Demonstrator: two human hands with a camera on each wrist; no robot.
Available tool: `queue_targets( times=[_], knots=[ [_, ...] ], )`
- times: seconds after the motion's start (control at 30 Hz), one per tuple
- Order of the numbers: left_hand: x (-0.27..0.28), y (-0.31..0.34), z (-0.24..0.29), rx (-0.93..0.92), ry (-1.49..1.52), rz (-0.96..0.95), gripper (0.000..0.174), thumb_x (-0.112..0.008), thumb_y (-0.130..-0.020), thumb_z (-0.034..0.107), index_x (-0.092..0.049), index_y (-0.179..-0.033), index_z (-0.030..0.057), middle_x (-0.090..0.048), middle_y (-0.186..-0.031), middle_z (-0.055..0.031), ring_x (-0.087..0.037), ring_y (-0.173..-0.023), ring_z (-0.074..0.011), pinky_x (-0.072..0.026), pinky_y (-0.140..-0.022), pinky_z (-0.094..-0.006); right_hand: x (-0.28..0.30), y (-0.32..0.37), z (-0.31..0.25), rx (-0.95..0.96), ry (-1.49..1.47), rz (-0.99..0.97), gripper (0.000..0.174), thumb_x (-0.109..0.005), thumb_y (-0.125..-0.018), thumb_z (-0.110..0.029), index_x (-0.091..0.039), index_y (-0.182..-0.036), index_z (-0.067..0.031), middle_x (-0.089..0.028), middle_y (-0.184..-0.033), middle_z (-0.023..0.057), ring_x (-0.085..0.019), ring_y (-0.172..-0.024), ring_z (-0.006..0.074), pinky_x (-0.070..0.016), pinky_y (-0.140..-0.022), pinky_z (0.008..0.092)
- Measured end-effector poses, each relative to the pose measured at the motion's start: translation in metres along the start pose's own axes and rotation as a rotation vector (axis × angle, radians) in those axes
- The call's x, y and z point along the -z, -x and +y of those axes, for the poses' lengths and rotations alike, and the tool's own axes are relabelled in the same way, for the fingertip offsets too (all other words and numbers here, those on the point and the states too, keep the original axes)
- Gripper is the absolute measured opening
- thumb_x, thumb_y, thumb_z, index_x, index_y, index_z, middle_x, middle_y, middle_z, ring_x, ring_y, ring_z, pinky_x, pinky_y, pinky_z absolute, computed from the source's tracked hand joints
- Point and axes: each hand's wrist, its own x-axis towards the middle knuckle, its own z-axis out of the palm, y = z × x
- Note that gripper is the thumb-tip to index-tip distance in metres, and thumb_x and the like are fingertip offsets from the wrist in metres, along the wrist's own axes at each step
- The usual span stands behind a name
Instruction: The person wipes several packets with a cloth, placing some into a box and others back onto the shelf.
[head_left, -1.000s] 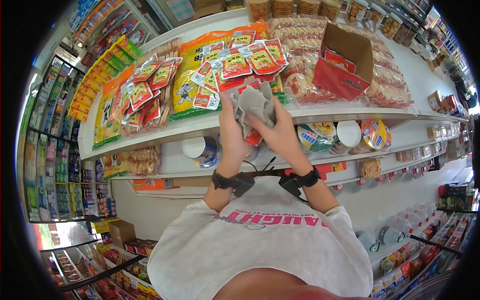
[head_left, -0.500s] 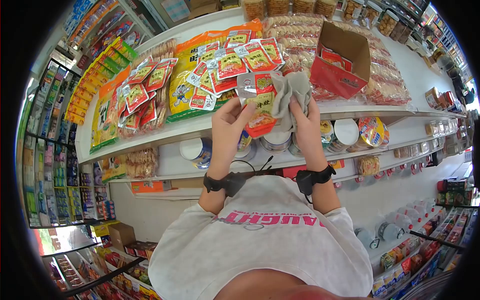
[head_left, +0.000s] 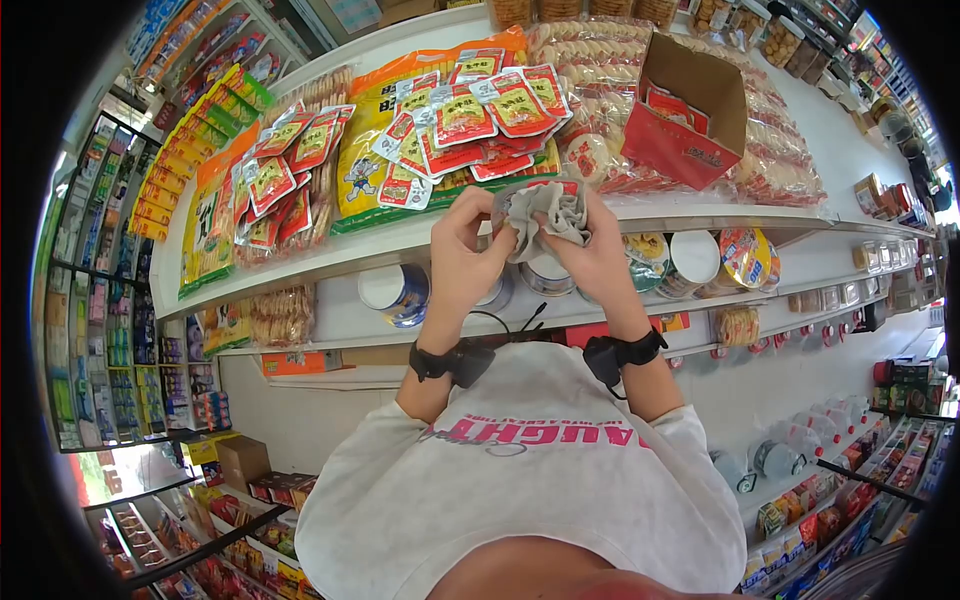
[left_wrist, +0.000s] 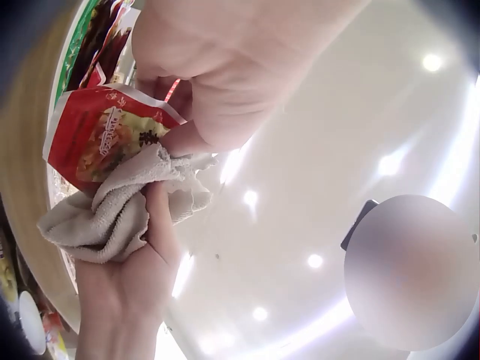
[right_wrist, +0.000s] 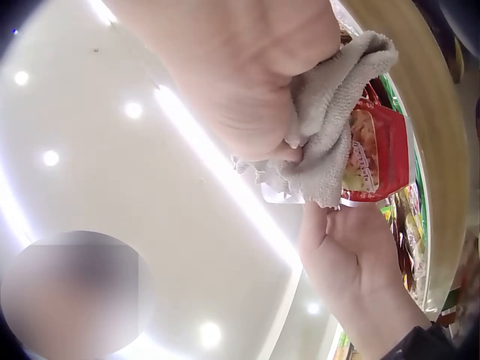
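My left hand (head_left: 466, 240) pinches the edge of a red snack packet (left_wrist: 82, 139) between thumb and fingers. A crumpled grey cloth (head_left: 545, 212) is gripped in my right hand (head_left: 600, 255), thumb pressed into its folds. The cloth lies against the packet and hides most of it in the head view; the right wrist view shows the packet's red printed side beyond the cloth. Both hands are close together above the shelf's front edge. Behind them is a heap of similar red and white packets (head_left: 463, 118), lying on a large yellow snack bag (head_left: 362, 165).
A second pile of packets (head_left: 270, 187) lies to the left. An open red cardboard box (head_left: 683, 150) with packets inside stands at the right on bagged round crackers (head_left: 600, 80). Instant noodle tubs (head_left: 692, 262) line the shelf below.
Half a second ago the packet's front faced up, with the cloth at its right side. The cloth has since come across the packet, and the hands have drawn closer together.
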Motion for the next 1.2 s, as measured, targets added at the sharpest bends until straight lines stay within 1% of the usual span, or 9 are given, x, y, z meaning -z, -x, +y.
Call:
queue_targets(
  times=[0.27,0.37,0.43,0.53,0.67,0.8,0.9,1.03,1.2],
  knots=[
    [-0.010,0.001,0.002,-0.111,-0.170,0.034,0.014,-0.065,-0.074,-0.009,-0.059,-0.086,-0.0041,-0.055,-0.087,-0.0068,-0.054,-0.082,-0.0143,-0.0424,-0.073,-0.0256,0.002,0.001,-0.001,0.159,0.198,0.061,0.032,-0.070,-0.073,0.003,-0.064,-0.105,0.0030,-0.059,-0.097,0.0090,-0.060,-0.090,0.0227,-0.0472,-0.083,0.0311],
    [-0.011,0.000,-0.003,-0.081,-0.223,0.020,0.015,-0.065,-0.075,-0.010,-0.060,-0.089,-0.0053,-0.056,-0.089,-0.0065,-0.056,-0.082,-0.0139,-0.0446,-0.076,-0.0259,0.004,0.005,0.009,0.140,0.204,0.065,0.033,-0.068,-0.078,0.003,-0.064,-0.110,-0.0006,-0.062,-0.109,0.0051,-0.059,-0.096,0.0130,-0.0463,-0.085,0.0271],
    [-0.013,-0.003,-0.003,-0.030,-0.254,-0.001,0.015,-0.065,-0.079,-0.014,-0.061,-0.092,-0.0065,-0.056,-0.093,-0.0052,-0.056,-0.086,-0.0115,-0.0459,-0.083,-0.0248,0.002,0.007,0.009,0.035,0.072,0.136,0.035,-0.071,-0.080,-0.001,-0.063,-0.114,-0.0003,-0.065,-0.108,0.0071,-0.062,-0.097,0.0149,-0.0482,-0.086,0.0288],
    [-0.015,-0.007,0.000,0.111,0.079,-0.013,0.014,-0.069,-0.086,-0.007,-0.065,-0.099,-0.0072,-0.062,-0.100,-0.0053,-0.060,-0.089,-0.0098,-0.0490,-0.081,-0.0248,0.004,0.006,0.005,-0.120,-0.108,0.237,0.036,-0.073,-0.087,-0.009,-0.061,-0.120,-0.0001,-0.067,-0.112,0.0089,-0.063,-0.101,0.0136,-0.0498,-0.087,0.0290],
    [-0.010,-0.004,0.000,0.205,0.182,0.028,0.018,-0.072,-0.092,0.006,-0.067,-0.104,-0.0059,-0.067,-0.096,-0.0036,-0.063,-0.087,-0.0084,-0.0513,-0.076,-0.0237,0.014,0.005,0.006,-0.177,-0.339,0.413,0.038,-0.072,-0.094,-0.018,-0.060,-0.124,0.0017,-0.068,-0.115,0.0090,-0.064,-0.103,0.0124,-0.0509,-0.087,0.0279],
    [-0.006,-0.005,0.002,0.301,0.245,0.132,0.019,-0.071,-0.093,0.007,-0.067,-0.109,-0.0040,-0.071,-0.099,-0.0060,-0.064,-0.085,-0.0079,-0.0519,-0.076,-0.0223,0.018,0.013,0.020,-0.240,-0.484,0.443,0.038,-0.070,-0.096,-0.020,-0.060,-0.124,0.0027,-0.068,-0.115,0.0076,-0.064,-0.103,0.0125,-0.0508,-0.088,0.0273],
    [-0.011,-0.007,-0.001,0.281,0.267,0.147,0.022,-0.071,-0.094,0.007,-0.066,-0.112,-0.0036,-0.071,-0.099,-0.0064,-0.064,-0.083,-0.0074,-0.0516,-0.074,-0.0215,0.010,0.018,0.011,-0.333,-0.481,0.333,0.037,-0.071,-0.094,-0.019,-0.061,-0.123,0.0027,-0.069,-0.113,0.0074,-0.064,-0.100,0.0121,-0.0509,-0.086,0.0274],
    [-0.009,-0.002,-0.003,0.363,0.217,0.003,0.019,-0.070,-0.094,0.006,-0.064,-0.110,-0.0025,-0.070,-0.096,-0.0051,-0.061,-0.079,-0.0062,-0.0489,-0.071,-0.0210,0.002,0.017,0.010,-0.200,-0.132,0.099,0.035,-0.075,-0.090,-0.015,-0.064,-0.118,0.0026,-0.072,-0.104,0.0079,-0.066,-0.094,0.0123,-0.0519,-0.084,0.0287],
    [-0.014,0.001,-0.017,0.088,0.012,-0.014,0.012,-0.068,-0.092,-0.001,-0.056,-0.093,-0.0004,-0.060,-0.088,-0.0009,-0.054,-0.078,-0.0075,-0.0450,-0.071,-0.0236,-0.001,0.019,0.011,-0.092,0.087,0.126,0.035,-0.075,-0.086,-0.010,-0.064,-0.117,0.0012,-0.072,-0.096,0.0108,-0.066,-0.088,0.0132,-0.0523,-0.081,0.0302]
  ],
)
